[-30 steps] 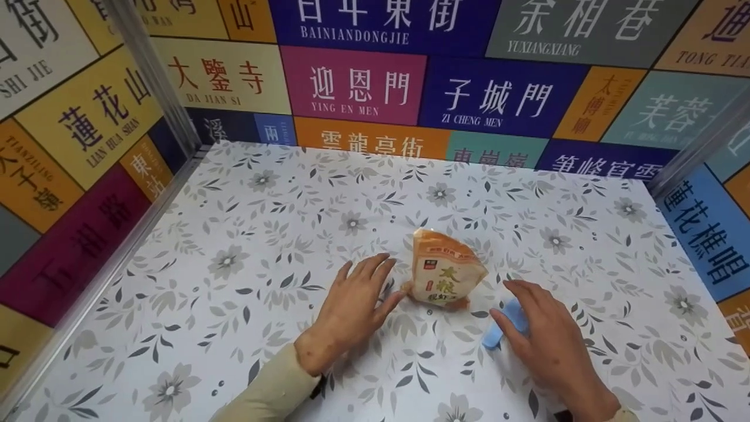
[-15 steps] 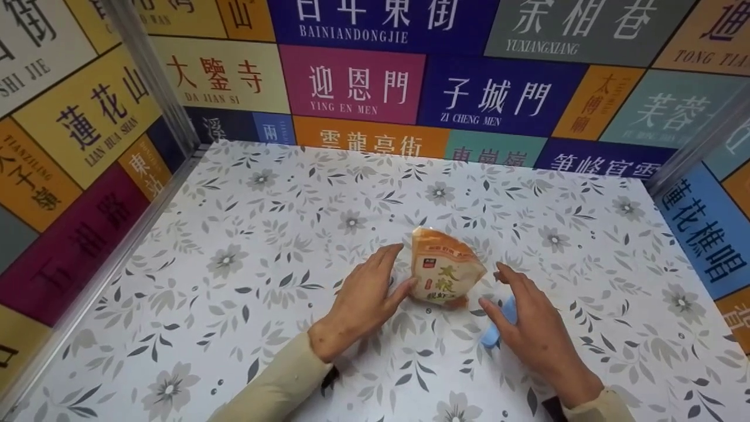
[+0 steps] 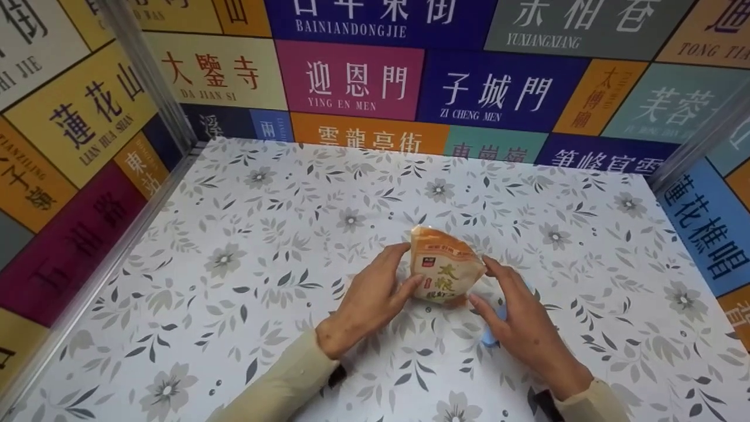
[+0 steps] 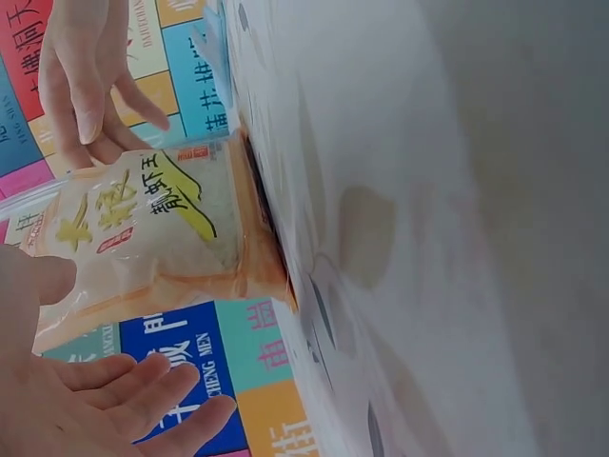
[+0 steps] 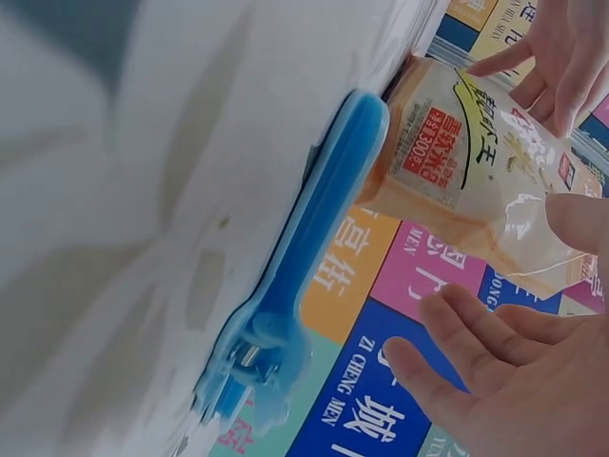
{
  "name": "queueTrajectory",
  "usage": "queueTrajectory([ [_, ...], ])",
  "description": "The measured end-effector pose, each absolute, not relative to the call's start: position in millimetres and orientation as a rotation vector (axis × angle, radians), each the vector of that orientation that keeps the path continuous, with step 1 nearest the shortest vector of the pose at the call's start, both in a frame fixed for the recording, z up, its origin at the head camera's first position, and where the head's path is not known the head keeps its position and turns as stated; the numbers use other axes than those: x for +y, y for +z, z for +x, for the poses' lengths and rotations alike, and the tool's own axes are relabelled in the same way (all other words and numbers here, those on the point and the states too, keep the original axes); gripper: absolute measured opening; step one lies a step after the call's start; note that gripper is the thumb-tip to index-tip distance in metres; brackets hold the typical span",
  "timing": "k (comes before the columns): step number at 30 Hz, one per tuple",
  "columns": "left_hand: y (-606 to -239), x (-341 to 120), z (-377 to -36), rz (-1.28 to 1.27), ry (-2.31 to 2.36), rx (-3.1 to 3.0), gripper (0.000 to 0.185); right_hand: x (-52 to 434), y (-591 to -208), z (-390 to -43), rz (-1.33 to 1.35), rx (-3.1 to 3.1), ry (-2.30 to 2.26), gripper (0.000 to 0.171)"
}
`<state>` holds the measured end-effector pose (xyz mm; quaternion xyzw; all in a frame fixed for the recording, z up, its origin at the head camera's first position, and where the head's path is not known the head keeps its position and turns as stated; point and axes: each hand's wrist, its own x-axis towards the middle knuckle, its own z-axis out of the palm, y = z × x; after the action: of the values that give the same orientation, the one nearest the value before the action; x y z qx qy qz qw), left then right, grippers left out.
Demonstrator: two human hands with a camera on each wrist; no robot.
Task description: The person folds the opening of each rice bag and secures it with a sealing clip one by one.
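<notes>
An orange and clear bag of rice (image 3: 444, 271) stands upright on the floral tabletop (image 3: 275, 234). My left hand (image 3: 403, 268) is at its left side, the thumb touching the bag and the fingers straight. My right hand (image 3: 489, 287) is at the bag's right side with spread fingers, its index finger at the bag's corner. A blue clip (image 3: 488, 336) lies flat on the table under my right palm. The left wrist view shows the bag (image 4: 152, 238) with my left thumb against it. In the right wrist view the blue clip (image 5: 304, 257) lies beside the bag (image 5: 466, 162).
Walls of coloured sign panels (image 3: 351, 82) close the table in at the back, left and right, with metal posts (image 3: 146, 76) in the corners. The floral surface stretches out on all sides of the bag.
Both hands have moved inward and forward to the bag. The right hand has slid off the blue clip's far end toward the bag's right side. The bag has stayed in place.
</notes>
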<state>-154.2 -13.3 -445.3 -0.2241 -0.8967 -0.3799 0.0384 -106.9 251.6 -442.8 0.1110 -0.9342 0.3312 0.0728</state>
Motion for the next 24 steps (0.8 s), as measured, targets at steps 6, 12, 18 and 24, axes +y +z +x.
queueTrajectory([
  [6, -445, -12, -156, -0.698, -1.220, -2.735, 0.057, 248, -442, -111, 0.388, -2.755, 0.976, 0.066],
  [12, -446, -10, -156, -0.703, -1.273, -2.737, 0.054, 244, -443, -115, 0.457, -2.606, 0.906, 0.057],
  [18, -446, -4, -157, -0.713, -1.305, -2.752, 0.052, 242, -444, -119, 0.462, -2.489, 0.853, 0.045],
  [24, -446, -2, -159, -0.690, -1.332, -2.768, 0.047, 240, -442, -123, 0.496, -2.425, 0.839, 0.037],
])
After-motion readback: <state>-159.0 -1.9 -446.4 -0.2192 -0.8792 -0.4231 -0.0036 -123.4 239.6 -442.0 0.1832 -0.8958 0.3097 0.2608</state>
